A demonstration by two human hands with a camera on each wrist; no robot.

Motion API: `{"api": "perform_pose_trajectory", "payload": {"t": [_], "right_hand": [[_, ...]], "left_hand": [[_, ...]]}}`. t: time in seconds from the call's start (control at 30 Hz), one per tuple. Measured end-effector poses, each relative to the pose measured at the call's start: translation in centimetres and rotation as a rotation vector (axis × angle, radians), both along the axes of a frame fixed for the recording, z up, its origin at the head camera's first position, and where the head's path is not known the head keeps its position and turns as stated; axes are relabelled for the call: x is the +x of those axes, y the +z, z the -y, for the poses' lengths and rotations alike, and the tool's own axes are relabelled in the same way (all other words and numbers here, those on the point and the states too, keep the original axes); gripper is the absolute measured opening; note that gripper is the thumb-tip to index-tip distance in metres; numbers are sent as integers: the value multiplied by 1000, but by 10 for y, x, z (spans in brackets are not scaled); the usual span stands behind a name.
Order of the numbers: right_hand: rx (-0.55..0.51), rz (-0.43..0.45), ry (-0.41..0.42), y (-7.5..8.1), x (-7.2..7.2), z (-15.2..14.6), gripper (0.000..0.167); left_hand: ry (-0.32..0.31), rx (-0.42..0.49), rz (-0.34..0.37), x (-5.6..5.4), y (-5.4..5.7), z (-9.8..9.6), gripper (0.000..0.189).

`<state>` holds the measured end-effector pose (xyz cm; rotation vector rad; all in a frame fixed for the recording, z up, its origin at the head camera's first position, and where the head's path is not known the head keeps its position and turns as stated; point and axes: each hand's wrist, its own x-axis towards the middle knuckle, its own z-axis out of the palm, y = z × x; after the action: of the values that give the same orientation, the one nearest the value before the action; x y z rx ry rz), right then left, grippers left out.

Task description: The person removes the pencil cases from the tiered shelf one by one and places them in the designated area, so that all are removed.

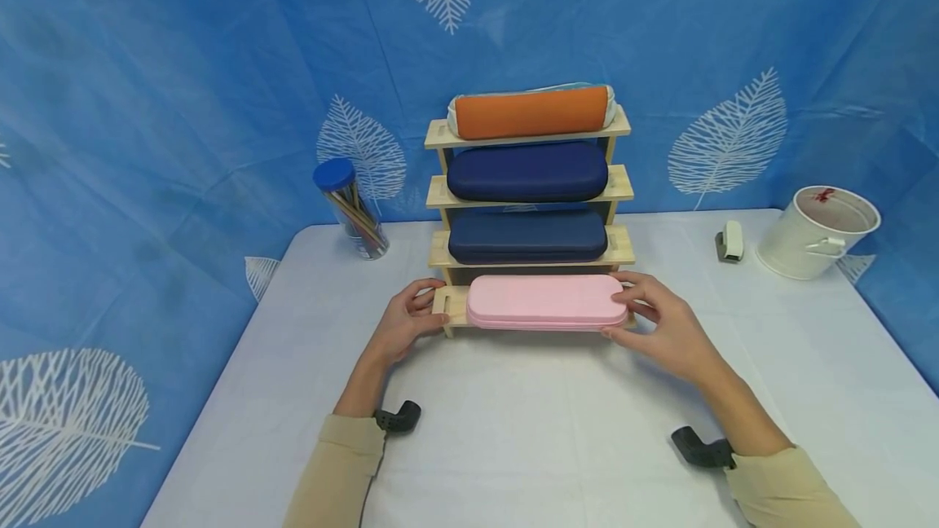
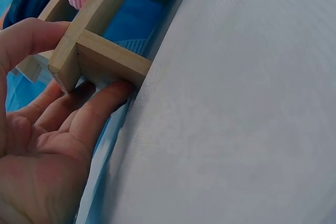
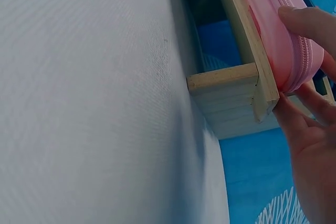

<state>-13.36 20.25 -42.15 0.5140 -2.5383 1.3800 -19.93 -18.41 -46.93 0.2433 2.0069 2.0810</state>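
Note:
A stepped wooden rack (image 1: 454, 305) stands on the table with one zippered case on each tier. On its lowest tier lies a pink zippered pencil case (image 1: 546, 298), set towards the right. My right hand (image 1: 669, 332) holds the right end of this case, thumb at the front near the zipper (image 3: 300, 51) and fingers over the end. At the left end of the same tier, my left hand (image 1: 402, 323) grips the wood; in the left wrist view its thumb is on the board and the fingertips touch the side support (image 2: 110, 59).
Above sit two navy cases (image 1: 526, 172) and, on top, an orange case (image 1: 530, 112). A blue-lidded jar of pencils (image 1: 355, 210) stands back left. At the back right are a small stapler (image 1: 729, 241) and a white bucket (image 1: 795, 243). Blue leaf-patterned cloth (image 1: 183, 104) hangs behind.

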Motion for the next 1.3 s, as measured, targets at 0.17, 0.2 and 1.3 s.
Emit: {"api": "perform_pose_trajectory", "payload": {"t": [0.17,0.2,1.3], "right_hand": [[1,11,7,12,5,4,40],[2,17,4,13,5,4,40],[28,73,-29,-7,-10,-47,42]], "left_hand": [[0,22,-2,1,0,0,60],[-1,26,-3,0,-1,0,60],[11,79,7,3,-2,0,59]]}}
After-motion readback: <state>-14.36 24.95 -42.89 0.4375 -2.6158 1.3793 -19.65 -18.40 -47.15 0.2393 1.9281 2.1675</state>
